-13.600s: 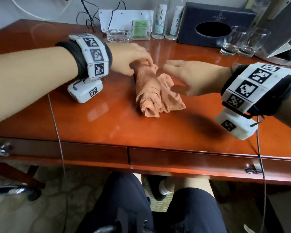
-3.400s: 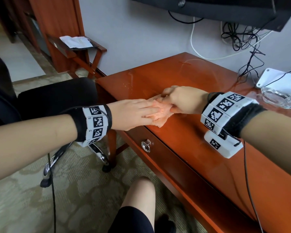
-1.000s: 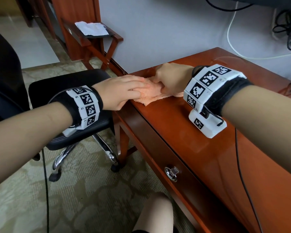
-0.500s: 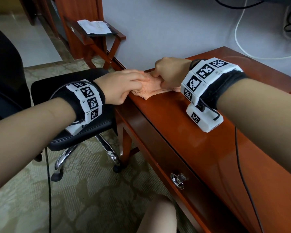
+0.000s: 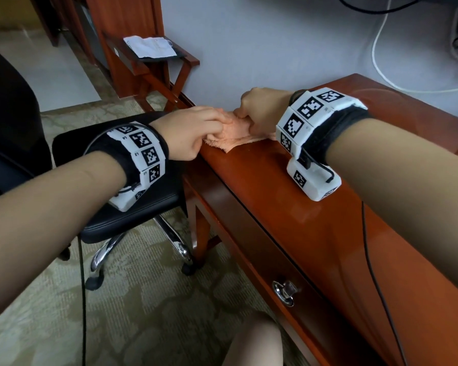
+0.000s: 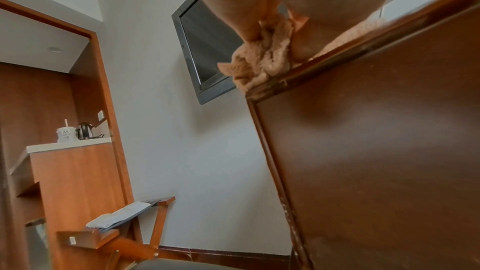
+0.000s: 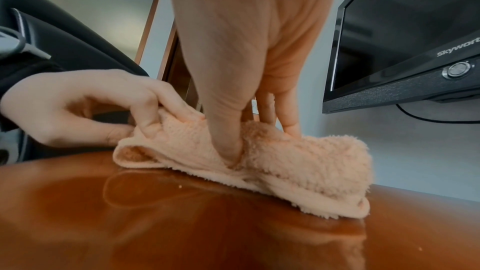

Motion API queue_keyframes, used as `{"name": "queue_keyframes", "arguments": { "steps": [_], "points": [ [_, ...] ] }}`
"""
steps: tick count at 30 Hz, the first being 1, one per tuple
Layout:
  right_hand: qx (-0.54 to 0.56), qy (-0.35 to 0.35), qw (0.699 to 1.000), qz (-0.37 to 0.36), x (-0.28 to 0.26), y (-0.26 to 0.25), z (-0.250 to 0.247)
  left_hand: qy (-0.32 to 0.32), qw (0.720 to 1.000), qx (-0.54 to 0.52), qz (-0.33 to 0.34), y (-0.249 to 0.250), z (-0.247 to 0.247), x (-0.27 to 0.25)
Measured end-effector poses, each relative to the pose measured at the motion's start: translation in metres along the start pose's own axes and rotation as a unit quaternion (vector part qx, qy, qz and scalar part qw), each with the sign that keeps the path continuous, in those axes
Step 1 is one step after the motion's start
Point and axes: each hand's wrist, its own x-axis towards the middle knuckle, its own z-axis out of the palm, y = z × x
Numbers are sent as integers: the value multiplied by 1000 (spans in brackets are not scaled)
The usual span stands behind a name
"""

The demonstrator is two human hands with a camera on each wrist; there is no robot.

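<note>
The peach cloth [image 7: 298, 167] lies bunched at the desk [image 5: 288, 207] corner, soft, light and fluffy, so it should crumple and slide rather than resist. The right hand [image 5: 262, 109] pinches its middle, thumb dug into a fold; the left hand [image 5: 188, 133], just beside that pinch, grips the end overhanging the edge. Hold gathered folds, not loose fringe.
</note>
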Motion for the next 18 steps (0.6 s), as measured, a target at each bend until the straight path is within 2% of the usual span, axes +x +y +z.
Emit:
{"name": "queue_keyframes", "arguments": {
  "steps": [4,7,10,13,18],
  "points": [
    [51,34,998,2,-7,9,6,2,982,-147,-119,11,-17,9],
    [81,-7,996,44,-18,19,8,4,974,-126,-187,18,-26,25],
    [156,-26,986,56,-28,21,12,-77,961,-83,-254,22,-23,36],
    [196,-20,978,63,-34,20,13,-109,952,-65,-280,25,-18,40],
    [211,3,972,100,-47,11,18,-122,954,-37,-270,34,-29,42]
  ]
}}
